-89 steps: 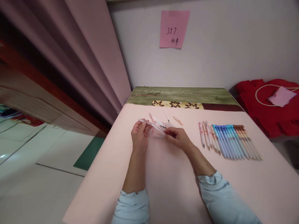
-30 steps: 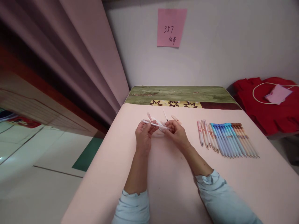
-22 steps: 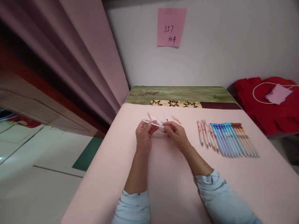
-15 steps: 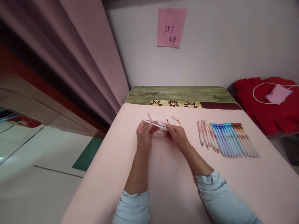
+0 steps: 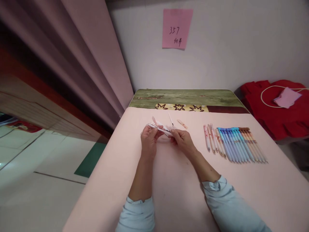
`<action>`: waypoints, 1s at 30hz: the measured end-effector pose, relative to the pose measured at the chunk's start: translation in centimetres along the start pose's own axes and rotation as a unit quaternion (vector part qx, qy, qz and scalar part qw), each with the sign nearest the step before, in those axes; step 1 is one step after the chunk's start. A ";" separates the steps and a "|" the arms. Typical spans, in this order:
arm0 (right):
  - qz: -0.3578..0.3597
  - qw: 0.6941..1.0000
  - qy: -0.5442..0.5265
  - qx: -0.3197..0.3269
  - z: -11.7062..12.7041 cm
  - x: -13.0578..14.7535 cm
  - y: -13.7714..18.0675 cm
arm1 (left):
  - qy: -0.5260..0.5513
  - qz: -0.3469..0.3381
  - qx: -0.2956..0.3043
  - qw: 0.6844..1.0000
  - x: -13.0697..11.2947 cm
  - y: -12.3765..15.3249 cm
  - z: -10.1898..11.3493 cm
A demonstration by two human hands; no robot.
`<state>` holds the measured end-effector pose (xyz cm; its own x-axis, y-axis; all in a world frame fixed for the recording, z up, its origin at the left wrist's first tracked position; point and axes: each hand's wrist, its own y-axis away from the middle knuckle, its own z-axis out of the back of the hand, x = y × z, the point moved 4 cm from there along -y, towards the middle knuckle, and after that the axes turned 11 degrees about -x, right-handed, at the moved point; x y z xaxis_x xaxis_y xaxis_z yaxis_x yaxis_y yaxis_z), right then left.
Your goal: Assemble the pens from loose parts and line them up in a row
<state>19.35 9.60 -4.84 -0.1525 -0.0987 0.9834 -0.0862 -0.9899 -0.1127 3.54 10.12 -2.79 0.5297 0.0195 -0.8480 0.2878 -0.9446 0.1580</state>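
Observation:
Between my two hands, above the table, is a pale, partly clear pen point(image 5: 163, 130). My left hand point(image 5: 149, 137) pinches its left part, and my right hand point(image 5: 182, 139) closes on its right end with thumb and fingers. The pen slants slightly down to the right. Just behind the hands lie a thin white pen refill point(image 5: 171, 119) with a dark tip and a small peach-coloured pen clip or cap piece point(image 5: 182, 123). Another pinkish piece point(image 5: 154, 120) shows beyond my left fingers, partly hidden by them.
Several pens point(image 5: 235, 145) in white, blue and brown lie in a row on the right of the pink-covered table point(image 5: 178, 193). A red cloth point(image 5: 267, 112) with a cord and pink papers is beyond the right edge. A curtain point(image 5: 96, 58) hangs at left.
The pen's right part has tilted slightly downward between my hands. Both hands otherwise stay in nearly the same place, and the loose pieces have not moved.

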 end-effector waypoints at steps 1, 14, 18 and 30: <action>0.008 1.000 0.001 -0.004 0.0 0.1 0.0 | 0.000 -0.001 -0.002 1.000 0.0 0.0 0.0; 0.047 0.995 0.080 0.042 -0.3 1.7 0.4 | -0.018 -0.011 0.003 1.000 -0.3 -0.2 0.2; 0.096 0.982 0.159 -0.023 0.2 3.1 0.2 | -0.033 -0.011 0.001 0.999 -0.1 -0.1 -0.1; 0.133 0.945 0.293 -0.051 2.7 5.1 2.3 | -0.124 -0.065 0.040 0.989 -0.8 0.6 -1.1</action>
<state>21.07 6.56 0.27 -0.6993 -0.2394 0.6735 -0.0578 -0.9202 -0.3871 4.13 9.89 -1.43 0.2783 0.0707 -0.9579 0.2706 -0.9627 0.0076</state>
